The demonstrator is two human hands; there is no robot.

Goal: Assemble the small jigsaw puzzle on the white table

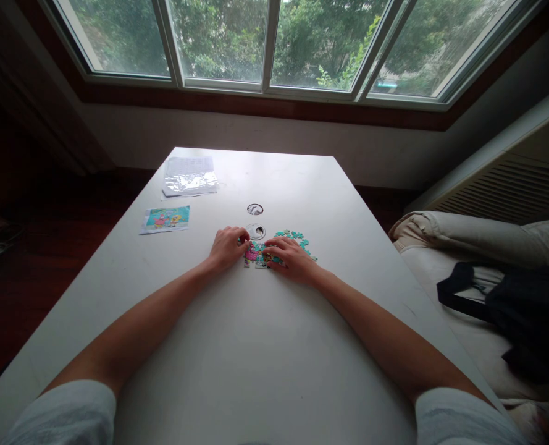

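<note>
A partly joined jigsaw puzzle [258, 254] lies flat on the white table, showing pink and teal colours. At its left edge is my left hand [228, 248], with thumb and fingers closed in a pinch on a jigsaw piece, mostly hidden by the fingertips. My right hand [293, 258] rests palm down over the puzzle's right side, its fingers stretched out and slightly apart, covering part of the picture. Loose teal jigsaw pieces [297, 235] are scattered just beyond and beside the right hand.
Two round inserts, a near one [256, 232] and a far one [255, 209], are behind the puzzle. A colourful cartoon picture sheet [167, 219] and a clear plastic packet [191, 176] lie on the table's [255, 346] left. Right of it stands a cushioned seat with dark cloth [528, 309].
</note>
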